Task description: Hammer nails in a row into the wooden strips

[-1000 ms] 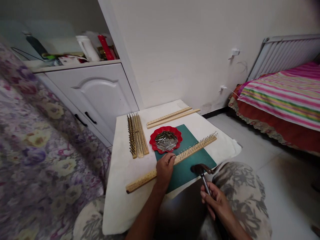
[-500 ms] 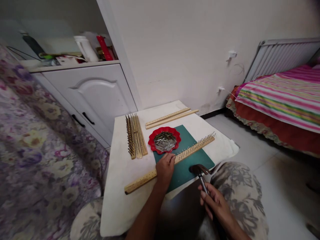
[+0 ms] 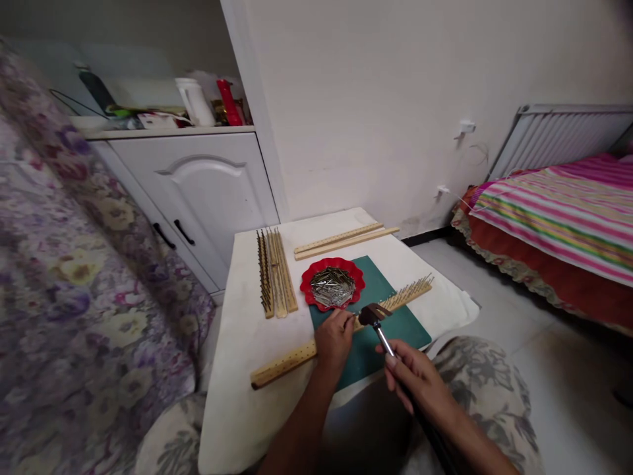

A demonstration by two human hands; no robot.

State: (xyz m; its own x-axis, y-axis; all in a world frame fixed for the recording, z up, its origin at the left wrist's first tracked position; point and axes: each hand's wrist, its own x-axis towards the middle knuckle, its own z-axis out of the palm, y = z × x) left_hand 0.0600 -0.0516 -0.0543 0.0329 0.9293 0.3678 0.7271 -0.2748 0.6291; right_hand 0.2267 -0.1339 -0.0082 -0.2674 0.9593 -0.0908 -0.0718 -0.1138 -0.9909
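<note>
My left hand rests over a long wooden strip, thumb and fingertips pinched at the end of its row of nails, on what looks like a nail, mostly hidden. Nails stand up along the strip's right part; the left part shows small holes. My right hand is wrapped round the handle of a claw hammer. The hammer's head is just right of my left fingertips, over the strip. Beneath the strip lies a green mat. Behind it, a red scalloped dish holds many loose nails.
On the white-covered table, several nail-studded wooden strips lie at the left. Two more strips lie at the back. A cabinet and a wall stand behind; a floral curtain hangs left, a bed stands right.
The hammer has risen and moved left, from in front of the strip to beside my left fingertips. My left hand stays at the strip. The whole view has shifted slightly.
</note>
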